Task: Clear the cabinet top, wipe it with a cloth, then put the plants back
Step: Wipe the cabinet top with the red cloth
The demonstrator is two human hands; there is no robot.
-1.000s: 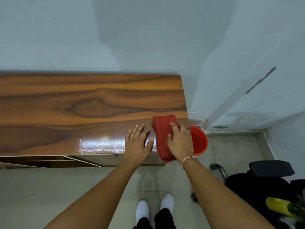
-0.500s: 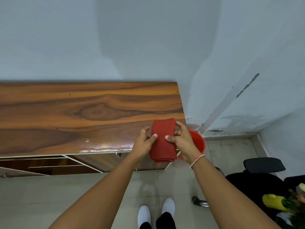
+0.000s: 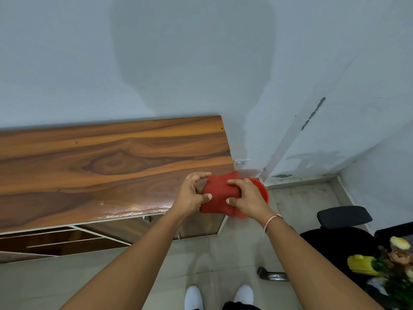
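Cloth (image 3: 220, 198), one red piece, sits pinched between your left hand (image 3: 192, 195) and right hand (image 3: 247, 198), fingers closed on its edges, above the tabletop's (image 3: 100, 166) right end. Just beyond your right fingers stands one red bucket (image 3: 263, 189); a loose grip could drop the cloth in.

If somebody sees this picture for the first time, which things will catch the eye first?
First the red cloth, held between the left hand and the right hand over the right end of the glossy wooden cabinet top. Just behind it, a red bucket stands on the floor, and yellow flowers lie at the lower right.
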